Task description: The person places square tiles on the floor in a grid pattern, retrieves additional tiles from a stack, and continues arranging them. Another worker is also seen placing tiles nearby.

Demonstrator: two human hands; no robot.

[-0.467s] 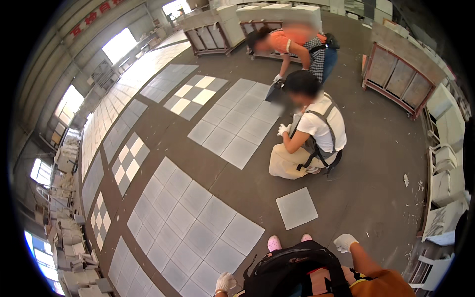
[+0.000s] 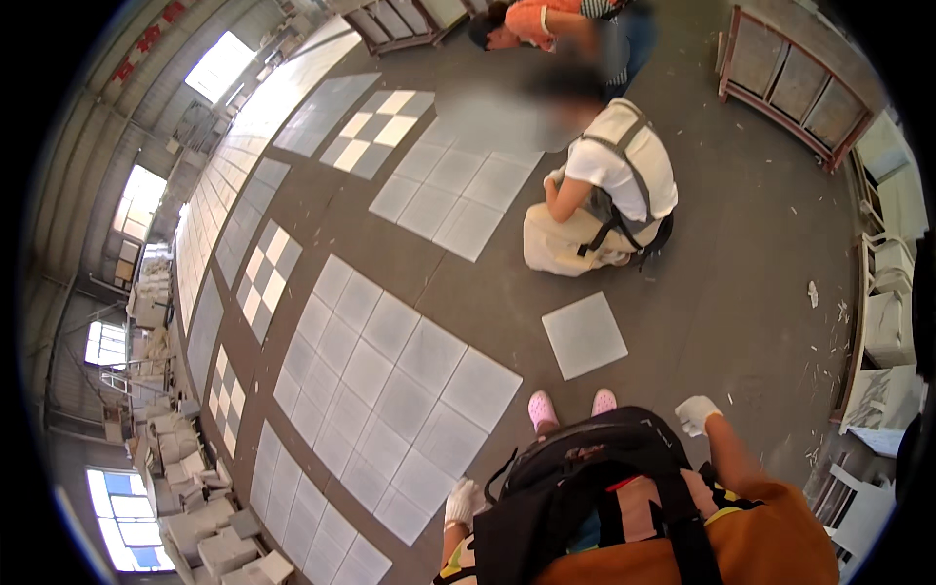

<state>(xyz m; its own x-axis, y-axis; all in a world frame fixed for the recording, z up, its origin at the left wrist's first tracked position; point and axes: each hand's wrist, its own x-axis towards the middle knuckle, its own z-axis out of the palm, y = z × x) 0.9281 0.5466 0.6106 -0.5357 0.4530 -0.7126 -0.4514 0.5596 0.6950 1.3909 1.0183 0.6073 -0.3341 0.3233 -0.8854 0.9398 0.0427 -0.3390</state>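
My left hand (image 2: 464,503), in a white glove, hangs beside a black bag (image 2: 575,458) at my front. It is nearest the corner of a large grid of pale grey square tiles (image 2: 405,402) on the floor, apart from it. My right hand (image 2: 696,414), gloved too, hangs out to the right of the bag above bare floor. Both hands look empty, with loosely bent fingers. A single grey tile (image 2: 584,335) lies on the floor ahead of my pink shoes (image 2: 542,407).
A person in white (image 2: 624,166) crouches ahead by another tile grid (image 2: 434,200); one in orange (image 2: 546,24) bends over behind. Checkered tile panels (image 2: 377,132) lie to the left. A rack of slabs (image 2: 795,83) stands far right, white furniture pieces (image 2: 887,336) along the right edge.
My view has tilted down, so the floor and people sit higher in it. The crouching person's hands have drawn in toward the body. Both my hands still hang at my sides.
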